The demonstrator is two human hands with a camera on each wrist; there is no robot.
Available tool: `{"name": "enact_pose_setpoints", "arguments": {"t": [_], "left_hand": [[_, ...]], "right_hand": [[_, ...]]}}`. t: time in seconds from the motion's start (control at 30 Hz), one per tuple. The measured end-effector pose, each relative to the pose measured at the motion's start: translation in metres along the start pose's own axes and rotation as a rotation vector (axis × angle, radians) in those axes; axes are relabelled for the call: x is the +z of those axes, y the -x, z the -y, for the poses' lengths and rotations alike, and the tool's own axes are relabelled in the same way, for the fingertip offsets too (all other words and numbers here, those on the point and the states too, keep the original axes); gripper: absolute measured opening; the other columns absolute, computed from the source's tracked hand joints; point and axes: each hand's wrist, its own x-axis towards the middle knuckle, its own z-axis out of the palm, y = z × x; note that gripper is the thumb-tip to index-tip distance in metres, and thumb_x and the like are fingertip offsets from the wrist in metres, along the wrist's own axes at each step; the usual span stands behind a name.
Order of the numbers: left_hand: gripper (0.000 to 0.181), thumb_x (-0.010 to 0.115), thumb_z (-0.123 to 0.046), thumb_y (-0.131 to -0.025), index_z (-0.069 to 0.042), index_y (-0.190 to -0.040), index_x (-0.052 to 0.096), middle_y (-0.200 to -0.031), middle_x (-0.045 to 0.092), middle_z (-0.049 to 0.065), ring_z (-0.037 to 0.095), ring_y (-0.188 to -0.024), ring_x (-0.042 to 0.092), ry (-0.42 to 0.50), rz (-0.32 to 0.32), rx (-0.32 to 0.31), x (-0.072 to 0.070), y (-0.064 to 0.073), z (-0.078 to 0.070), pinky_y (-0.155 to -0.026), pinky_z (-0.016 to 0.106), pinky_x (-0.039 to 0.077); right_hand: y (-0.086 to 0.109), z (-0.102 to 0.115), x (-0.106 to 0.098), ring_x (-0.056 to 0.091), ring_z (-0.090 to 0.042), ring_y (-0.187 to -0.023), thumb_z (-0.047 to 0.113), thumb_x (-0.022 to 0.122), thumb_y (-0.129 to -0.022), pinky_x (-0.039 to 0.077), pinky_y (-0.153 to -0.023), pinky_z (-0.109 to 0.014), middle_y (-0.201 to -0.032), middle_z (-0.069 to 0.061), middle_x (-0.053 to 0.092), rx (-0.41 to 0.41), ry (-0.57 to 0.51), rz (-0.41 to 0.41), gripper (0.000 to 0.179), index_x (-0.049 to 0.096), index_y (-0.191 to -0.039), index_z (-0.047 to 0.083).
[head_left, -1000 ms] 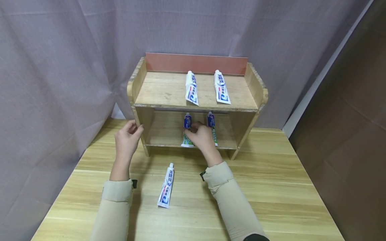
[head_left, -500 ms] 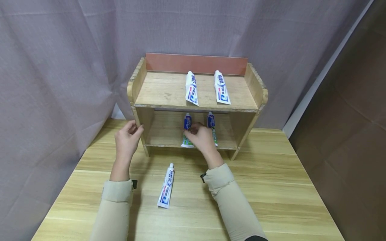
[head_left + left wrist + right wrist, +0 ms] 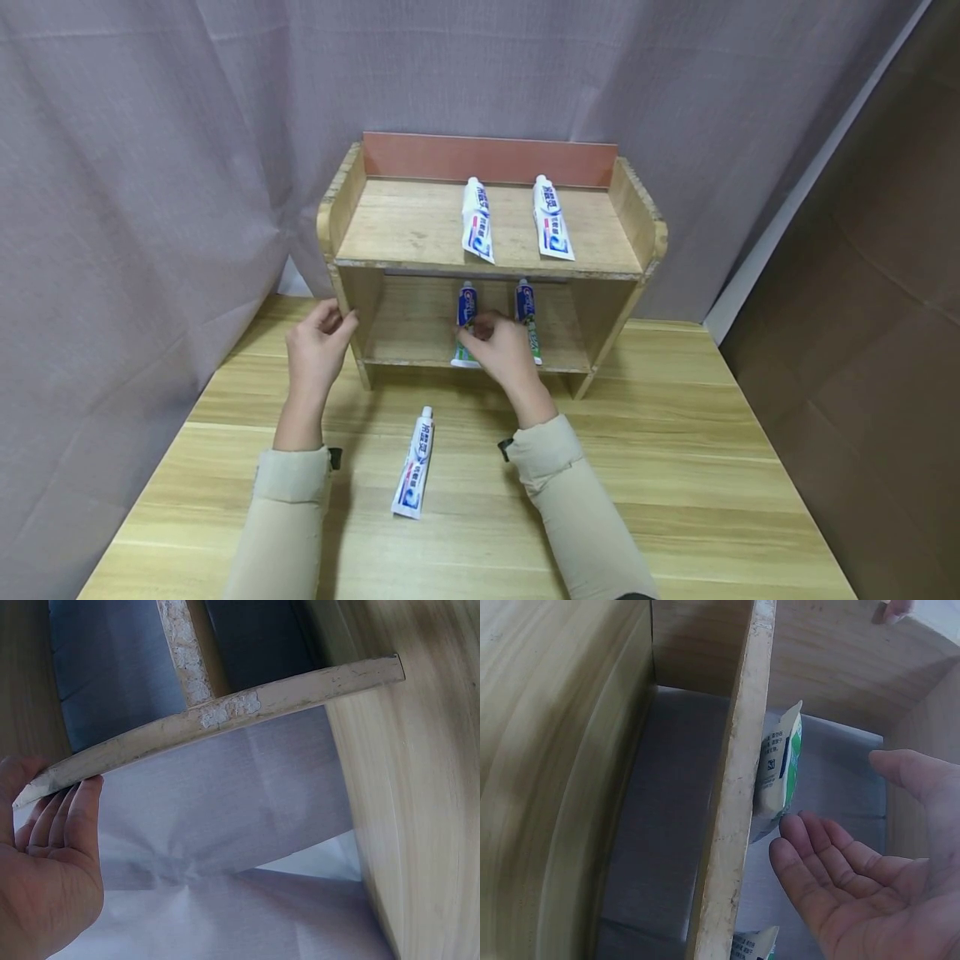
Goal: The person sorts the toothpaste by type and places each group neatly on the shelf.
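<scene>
A small two-tier wooden shelf (image 3: 420, 221) stands at the back of the table. My left hand (image 3: 318, 346) grips the front edge of its left side panel (image 3: 142, 742), thumb on the inner face and fingers on the outer. On the lower tier lie two blue-and-green toothpaste tubes, the left one (image 3: 466, 304) and the right one (image 3: 525, 300). My right hand (image 3: 506, 350) hovers just over the left tube, hiding part of it. In the right wrist view its thumb and fingers are spread beside that tube (image 3: 780, 769), with nothing between them.
Two white-and-blue toothpaste tubes, left (image 3: 477, 218) and right (image 3: 552, 217), lie on the top tier. Another white-and-blue tube (image 3: 415, 467) lies on the table (image 3: 690, 467) between the forearms. A grey curtain (image 3: 480, 75) hangs behind the shelf.
The right hand has shifted very slightly, and the gap between its thumb and fingers looks wider. The left hand and all the tubes have stayed in place.
</scene>
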Motion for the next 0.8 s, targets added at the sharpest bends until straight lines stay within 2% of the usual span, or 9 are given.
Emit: {"name": "enact_pose_setpoints", "arguments": {"t": [0.17,0.43,0.67,0.8], "left_hand": [[0.016,0.072,-0.020,-0.092,-0.008,-0.103,0.076,-0.089,0.078,0.008,0.021,-0.074,0.072,-0.006,0.001,-0.003,-0.0001,0.0002,-0.0006,-0.056,0.008,0.047],[0.018,0.072,-0.019,-0.092,-0.008,-0.105,0.076,-0.098,0.077,0.010,0.024,-0.087,0.075,0.009,0.008,-0.019,-0.0001,-0.0006,-0.0004,-0.068,0.007,0.052],[0.018,0.072,-0.019,-0.092,-0.008,-0.105,0.076,-0.098,0.077,0.010,0.023,-0.086,0.075,0.012,0.003,-0.016,0.0003,-0.0005,-0.0004,-0.067,0.006,0.051],[0.018,0.072,-0.019,-0.092,-0.008,-0.105,0.076,-0.099,0.077,0.010,0.023,-0.087,0.075,0.014,0.005,-0.021,0.0000,-0.0003,-0.0004,-0.071,0.012,0.056]], "right_hand": [[0.0023,0.0008,-0.0015,0.070,-0.023,-0.086,0.040,0.074,-0.089,0.061,-0.075,-0.034,-0.096,-0.012,0.073,0.007,-0.022,0.002,0.047,0.070,-0.109,-0.002],[0.0043,0.0010,-0.0036,0.070,-0.022,-0.086,0.042,0.074,-0.089,0.061,-0.075,-0.034,-0.097,-0.012,0.074,0.006,-0.036,0.004,0.049,0.070,-0.109,-0.003],[0.0072,0.0025,-0.0042,0.070,-0.023,-0.085,0.040,0.073,-0.090,0.061,-0.076,-0.035,-0.098,-0.014,0.074,0.002,-0.047,0.008,0.048,0.071,-0.108,-0.004],[0.0091,0.0027,-0.0038,0.070,-0.022,-0.086,0.041,0.073,-0.090,0.061,-0.076,-0.034,-0.098,-0.013,0.074,0.008,-0.056,0.012,0.048,0.071,-0.108,-0.003]]}}
